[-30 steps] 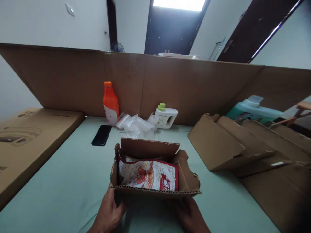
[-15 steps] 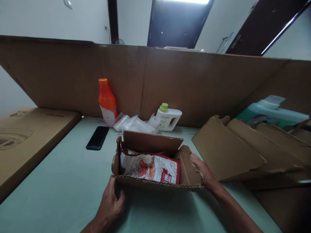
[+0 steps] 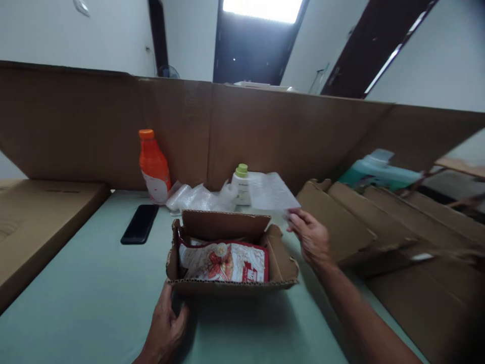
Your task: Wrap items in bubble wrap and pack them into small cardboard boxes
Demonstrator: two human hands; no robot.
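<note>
An open cardboard box [image 3: 235,289] stands in the middle, its flaps raised. Inside lies a white and red printed food packet [image 3: 223,260]; whatever is beneath it is mostly hidden. My left hand [image 3: 166,318] grips the box at its front left corner, the fingertips out of sight against the cardboard. Beyond the box's right side, my right hand [image 3: 310,235] pinches the lower right corner of a translucent piece of bubble wrap [image 3: 271,192]. This sheet stands up in the air and covers part of a white bottle with a green cap [image 3: 240,187].
Crumpled bubble wrap [image 3: 200,197] and an orange bottle [image 3: 153,167] stand behind the box. A black phone [image 3: 139,224] lies left, near a flat carton [image 3: 56,217]. Folded cardboard [image 3: 333,217] and a teal liquid bottle [image 3: 379,172] are at right. A cardboard wall [image 3: 174,126] closes the back.
My right hand has let go of the box's right side and now holds up a piece of bubble wrap. My left hand stays at the box. The view has shifted slightly right.
</note>
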